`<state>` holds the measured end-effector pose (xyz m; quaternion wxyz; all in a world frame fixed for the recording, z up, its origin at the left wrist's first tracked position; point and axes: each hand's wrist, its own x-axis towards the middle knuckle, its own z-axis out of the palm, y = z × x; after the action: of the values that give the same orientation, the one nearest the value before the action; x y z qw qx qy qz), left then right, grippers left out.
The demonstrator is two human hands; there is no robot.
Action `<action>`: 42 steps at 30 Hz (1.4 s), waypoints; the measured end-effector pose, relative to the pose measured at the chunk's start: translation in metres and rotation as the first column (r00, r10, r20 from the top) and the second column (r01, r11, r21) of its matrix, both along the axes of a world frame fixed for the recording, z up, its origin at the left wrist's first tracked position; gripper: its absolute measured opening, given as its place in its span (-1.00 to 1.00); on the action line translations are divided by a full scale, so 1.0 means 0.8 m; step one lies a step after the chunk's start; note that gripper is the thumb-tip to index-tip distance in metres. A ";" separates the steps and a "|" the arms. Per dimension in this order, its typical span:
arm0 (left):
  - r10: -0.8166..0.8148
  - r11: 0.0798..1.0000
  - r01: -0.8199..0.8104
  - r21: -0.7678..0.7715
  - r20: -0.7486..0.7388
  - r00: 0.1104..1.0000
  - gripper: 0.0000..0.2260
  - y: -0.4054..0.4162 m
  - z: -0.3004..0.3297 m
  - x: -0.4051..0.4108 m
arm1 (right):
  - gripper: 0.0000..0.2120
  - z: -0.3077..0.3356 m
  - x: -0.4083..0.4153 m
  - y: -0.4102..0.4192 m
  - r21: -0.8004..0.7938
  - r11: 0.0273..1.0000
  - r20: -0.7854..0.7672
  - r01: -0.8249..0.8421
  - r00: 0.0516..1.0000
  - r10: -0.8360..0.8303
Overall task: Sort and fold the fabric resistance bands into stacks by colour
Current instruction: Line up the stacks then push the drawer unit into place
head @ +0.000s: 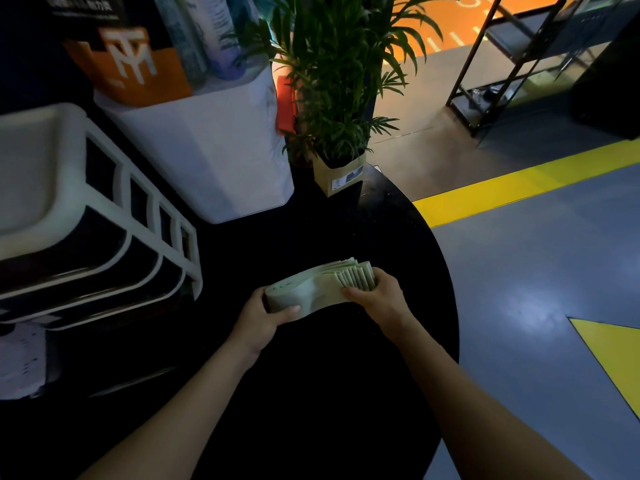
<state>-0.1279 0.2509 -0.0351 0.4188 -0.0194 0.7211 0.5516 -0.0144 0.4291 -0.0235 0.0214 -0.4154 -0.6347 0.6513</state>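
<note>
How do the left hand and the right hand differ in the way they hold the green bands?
The left hand grips the rounded, looped end of the green bands, thumb across the front. The right hand grips the other end, where the separate edges fan out, fingers over the top. Both hold the same bundle just above the black table.

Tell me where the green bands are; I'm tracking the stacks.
In the head view, the green bands sit low-centre over the black table, held between left hand and right hand.
</note>
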 end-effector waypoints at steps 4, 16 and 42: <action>-0.023 0.999 0.021 0.042 0.028 0.999 -0.53 -0.031 0.020 -0.007 | -0.70 0.021 0.004 -0.026 -0.069 0.997 -0.007 0.029 1.000 -0.030; -0.014 0.997 0.022 0.072 -0.099 0.995 -0.57 -0.193 0.089 -0.034 | -0.74 0.091 -0.025 -0.192 -0.062 0.996 -0.083 0.057 0.995 -0.062; -0.114 0.889 -0.021 -0.458 -0.265 0.958 -0.45 -0.316 0.035 -0.131 | -0.66 0.012 -0.191 -0.347 0.042 0.998 0.267 -0.036 0.963 0.024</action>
<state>-0.2331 -0.0016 -0.0073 0.3077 -0.0203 0.8831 0.3536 -0.1669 0.1515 -0.0139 -0.0641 -0.4890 -0.6530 0.5748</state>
